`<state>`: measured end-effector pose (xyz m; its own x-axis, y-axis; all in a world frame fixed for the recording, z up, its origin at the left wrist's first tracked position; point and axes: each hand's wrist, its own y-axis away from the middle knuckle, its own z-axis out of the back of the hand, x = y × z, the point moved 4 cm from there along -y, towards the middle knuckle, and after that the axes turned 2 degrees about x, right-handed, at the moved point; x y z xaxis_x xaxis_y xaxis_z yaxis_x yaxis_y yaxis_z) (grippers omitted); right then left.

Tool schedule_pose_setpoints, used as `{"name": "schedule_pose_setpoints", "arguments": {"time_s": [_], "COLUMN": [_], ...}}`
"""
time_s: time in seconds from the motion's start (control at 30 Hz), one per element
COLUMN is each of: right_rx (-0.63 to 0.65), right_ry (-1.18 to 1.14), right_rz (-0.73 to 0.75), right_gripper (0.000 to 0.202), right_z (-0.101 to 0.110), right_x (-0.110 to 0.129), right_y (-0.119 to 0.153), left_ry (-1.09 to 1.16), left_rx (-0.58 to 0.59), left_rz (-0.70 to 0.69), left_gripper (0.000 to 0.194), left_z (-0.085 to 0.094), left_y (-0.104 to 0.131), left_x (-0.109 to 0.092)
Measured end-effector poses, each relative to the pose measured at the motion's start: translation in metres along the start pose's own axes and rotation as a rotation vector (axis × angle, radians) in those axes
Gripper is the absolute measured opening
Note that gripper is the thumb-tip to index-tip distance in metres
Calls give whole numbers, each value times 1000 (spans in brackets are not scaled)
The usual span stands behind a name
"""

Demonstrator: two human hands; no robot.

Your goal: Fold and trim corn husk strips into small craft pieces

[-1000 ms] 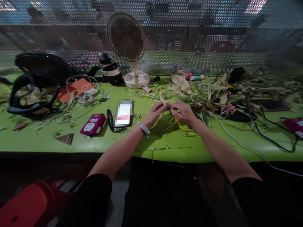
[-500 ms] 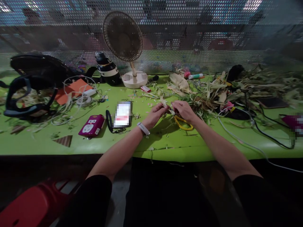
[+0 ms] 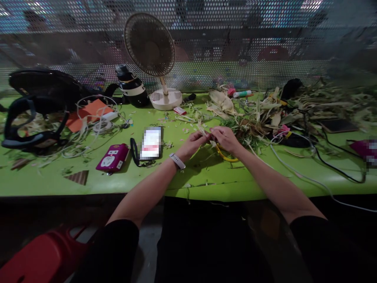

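Observation:
Both hands meet above the green table, fingers pinched together around a small bundle of pale dried husk strips (image 3: 202,128). My left hand (image 3: 193,144), with a light band at the wrist, is closed on the bundle from the left. From the right, my right hand (image 3: 226,138) presses its fingertips against the same strips, close to the left thumb. Under the right hand lies a pair of scissors with yellow handles (image 3: 226,156), partly hidden by it. Just beyond are a large pale husk piece (image 3: 221,101) and a heap of dry leaves and green stalks (image 3: 253,127).
A fan (image 3: 166,98) and a dark bottle (image 3: 134,90) stand at the back. Left of my hands lie a phone (image 3: 151,143), a purple box (image 3: 112,158), orange paper (image 3: 88,114) and a black headset strap (image 3: 32,139). White and black cables (image 3: 312,181) cross the right side.
My right hand has shifted slightly left, its fingertips now against my left hand's. The husk strips stand at a slightly different angle. The scissors' handles are more covered.

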<state>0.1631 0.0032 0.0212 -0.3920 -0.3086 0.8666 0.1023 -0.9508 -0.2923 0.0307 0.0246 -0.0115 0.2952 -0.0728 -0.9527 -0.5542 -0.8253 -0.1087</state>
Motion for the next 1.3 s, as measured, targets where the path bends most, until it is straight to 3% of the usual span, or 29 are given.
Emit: {"name": "schedule_pose_setpoints", "arguments": {"time_s": [0.17,0.4,0.6,0.77,0.9,1.07,1.2,1.3], "right_rx": [73,-23,78,344,461,633,546,418], "right_ry": [-94,-118,-312,-571,-694,-734,-780,-800], "right_rz": [-34,-47,-157,-249,-239,-246,-191,-184], "right_gripper": [49,52,40,42,39,41,24,25], "right_z": [-3,-2,8,-5,-8,-11,-9,-6], "right_x": [-3,-4,-5,2,11,14,11,8], "right_y": [-2,-2,-2,4,10,17,13,9], "left_ry": [-55,-146,-20,-62,-58,38,95,165], "left_rx": [32,21,81,221,250,308,253,163], "left_rz": [-2,15,113,230,266,293,268,266], "left_gripper": [47,40,42,40,32,45,35,33], "left_z": [-2,2,-3,-6,-5,-8,-5,0], "left_y": [1,2,6,13,17,20,15,11], "left_x": [-3,-6,1,2,-1,-1,-1,0]}}
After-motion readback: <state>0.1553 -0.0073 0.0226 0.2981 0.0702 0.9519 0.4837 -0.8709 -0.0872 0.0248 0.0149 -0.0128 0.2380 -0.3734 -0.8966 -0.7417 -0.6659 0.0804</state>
